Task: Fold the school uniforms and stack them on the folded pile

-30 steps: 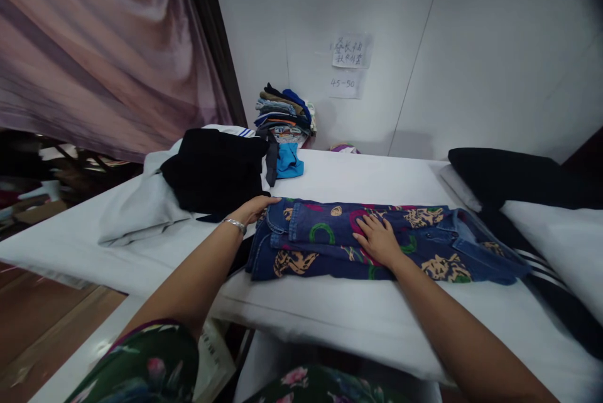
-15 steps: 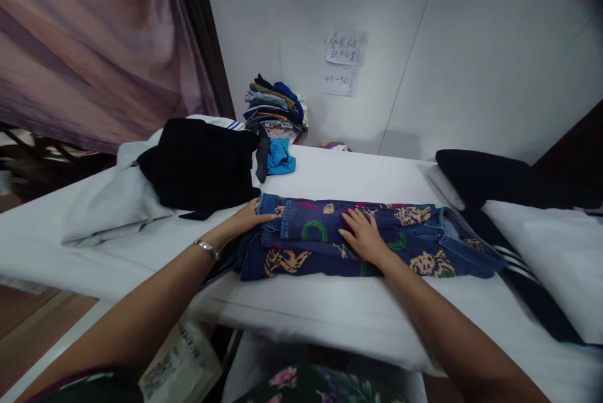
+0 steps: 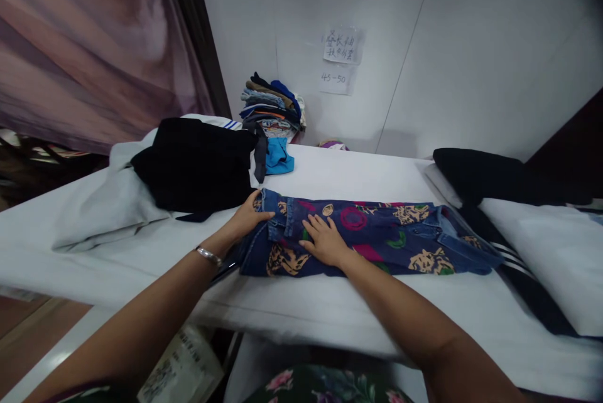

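From afar I judged a tug could skew the folded shirt (image 3: 381, 230) — left hand (image 3: 247, 218) gripped its left end, right hand (image 3: 326, 241) lay flat, fingers spread.

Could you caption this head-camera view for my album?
Left hand gripping one end of a folded, patterned denim garment, right hand spread on top, at a white table.

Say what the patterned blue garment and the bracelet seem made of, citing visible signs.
Patterned blue garment: probably matte denim, judging by its faded-looking seams and collar.
Bracelet: apparently polished silvery metal, since it catches bright highlights; which metal, the picture leaves open.
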Available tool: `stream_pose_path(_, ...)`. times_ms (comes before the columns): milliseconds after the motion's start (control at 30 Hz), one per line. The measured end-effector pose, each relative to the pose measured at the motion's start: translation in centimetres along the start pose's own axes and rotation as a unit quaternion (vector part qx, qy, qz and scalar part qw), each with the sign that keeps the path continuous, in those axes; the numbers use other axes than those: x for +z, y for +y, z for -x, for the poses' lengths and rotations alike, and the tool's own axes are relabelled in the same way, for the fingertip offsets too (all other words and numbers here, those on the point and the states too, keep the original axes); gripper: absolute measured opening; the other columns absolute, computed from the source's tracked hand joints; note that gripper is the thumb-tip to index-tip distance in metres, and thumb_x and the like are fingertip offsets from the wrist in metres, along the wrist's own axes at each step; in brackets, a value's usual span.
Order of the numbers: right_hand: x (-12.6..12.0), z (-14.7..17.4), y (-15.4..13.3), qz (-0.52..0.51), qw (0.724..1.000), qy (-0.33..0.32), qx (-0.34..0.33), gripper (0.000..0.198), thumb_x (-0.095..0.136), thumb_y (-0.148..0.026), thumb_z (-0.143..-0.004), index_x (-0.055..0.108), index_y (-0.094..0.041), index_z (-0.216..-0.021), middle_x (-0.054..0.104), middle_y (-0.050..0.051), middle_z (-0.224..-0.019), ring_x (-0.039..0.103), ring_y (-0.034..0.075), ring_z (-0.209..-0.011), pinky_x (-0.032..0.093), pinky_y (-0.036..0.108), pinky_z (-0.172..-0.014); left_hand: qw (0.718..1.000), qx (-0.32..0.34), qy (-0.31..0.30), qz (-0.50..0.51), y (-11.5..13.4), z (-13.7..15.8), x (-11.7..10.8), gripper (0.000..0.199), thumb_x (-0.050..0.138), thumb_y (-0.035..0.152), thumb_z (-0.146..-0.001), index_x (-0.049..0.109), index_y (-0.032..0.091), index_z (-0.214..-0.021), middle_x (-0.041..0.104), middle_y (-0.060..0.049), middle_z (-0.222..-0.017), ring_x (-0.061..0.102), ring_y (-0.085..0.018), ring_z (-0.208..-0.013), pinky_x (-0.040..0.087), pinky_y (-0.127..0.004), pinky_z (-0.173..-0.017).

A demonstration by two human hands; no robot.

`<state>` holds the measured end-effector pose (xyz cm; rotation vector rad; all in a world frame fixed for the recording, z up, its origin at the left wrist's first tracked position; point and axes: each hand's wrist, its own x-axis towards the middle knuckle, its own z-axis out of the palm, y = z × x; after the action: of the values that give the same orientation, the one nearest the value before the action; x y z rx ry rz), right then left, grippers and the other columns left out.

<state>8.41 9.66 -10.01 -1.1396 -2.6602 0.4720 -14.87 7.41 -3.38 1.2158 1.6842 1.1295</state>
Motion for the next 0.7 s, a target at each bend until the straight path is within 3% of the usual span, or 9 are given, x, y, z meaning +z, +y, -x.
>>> stream_pose_path(100, -0.2, 0.0, 0.6, -0.085, 0.996, 0.013, 0.009, 0.069, 0.050, -0.048, -0.089, 0.031, -0.018, -0.149, 0.029, 0.013, -0.155, 0.020, 0.027, -0.145, 0.007, 0.053, -0.117, 0.998, -0.024, -0.013, 0.054, 2.5, 0.4, 0.4, 0.088, 0.072, 0.016, -0.070, 0.029, 0.021, -0.147, 0.062, -0.012, -0.127, 0.066, -0.023, -0.101, 0.057, -0.034, -0.082)
stream_pose_path(167, -0.6, -0.2, 0.9, -0.192, 0.980, 0.041, 0.025, 0.073, 0.054, -0.044, -0.087, 0.027, -0.021, -0.150, 0.032, 0.009, -0.154, 0.025, 0.025, -0.144, 0.013, 0.049, -0.118, 0.995, -0.023, -0.039, 0.086, 4.5, 0.7, 1.0, 0.092, 0.071, 0.014, -0.070, 0.023, 0.024, -0.149, 0.064, -0.011, -0.122, 0.069, -0.021, -0.090, 0.059, -0.033, -0.075)
stream_pose_path(233, -1.0, -0.4, 0.8, -0.320, 0.943, 0.077, 0.035, 0.071, 0.053, -0.043, -0.087, 0.028, -0.025, -0.150, 0.035, 0.005, -0.153, 0.032, 0.022, -0.141, 0.022, 0.044, -0.116, 0.992, -0.003, -0.072, 0.104, 6.2, 0.7, 1.9, 0.095, 0.070, 0.013, -0.070, 0.020, 0.025, -0.150, 0.065, -0.010, -0.118, 0.069, -0.020, -0.083, 0.058, -0.032, -0.071)
stream_pose_path(367, -2.4, -0.2, 0.1, -0.539, 0.830, 0.131, 0.057, 0.062, 0.031, -0.056, -0.094, 0.030, -0.027, -0.148, 0.049, 0.002, -0.144, 0.047, 0.022, -0.130, 0.038, 0.043, -0.108, 0.989, 0.040, -0.105, 0.092, 8.9, 0.2, 5.1, 0.098, 0.071, 0.012, -0.068, 0.021, 0.023, -0.151, 0.067, -0.009, -0.109, 0.067, -0.015, -0.072, 0.055, -0.028, -0.067)
stream_pose_path(467, -4.0, 0.5, 0.0, -0.632, 0.760, 0.137, 0.069, 0.074, 0.011, -0.070, -0.091, 0.035, -0.025, -0.145, 0.061, 0.006, -0.129, 0.058, 0.024, -0.118, 0.045, 0.044, -0.100, 0.984, 0.070, -0.145, 0.079, 10.1, 0.0, 8.3, 0.096, 0.070, 0.019, -0.073, 0.015, 0.021, -0.152, 0.068, -0.006, -0.097, 0.062, -0.011, -0.062, 0.051, -0.024, -0.058)
stream_pose_path(600, -5.6, 2.0, 1.3, -0.688, 0.704, 0.157, 0.075, 0.085, 0.009, -0.078, -0.085, 0.051, -0.021, -0.130, 0.068, 0.009, -0.116, 0.058, 0.027, -0.116, 0.047, 0.045, -0.097, 0.964, 0.138, -0.221, 0.055, 10.2, 0.1, 12.8, 0.086, 0.060, 0.035, -0.085, 0.009, 0.024, -0.153, 0.068, -0.005, -0.091, 0.060, -0.010, -0.061, 0.047, -0.021, -0.054)
stream_pose_path(700, -6.0, 3.2, 3.2, -0.693, 0.695, 0.171, 0.084, 0.080, 0.011, -0.074, -0.087, 0.053, -0.021, -0.129, 0.066, 0.009, -0.122, 0.055, 0.029, -0.120, 0.046, 0.047, -0.099, 0.941, 0.208, -0.257, 0.079, 8.9, 0.5, 15.3, 0.076, 0.055, 0.032, -0.086, 0.018, 0.025, -0.152, 0.068, -0.010, -0.107, 0.065, -0.013, -0.077, 0.051, -0.024, -0.064)
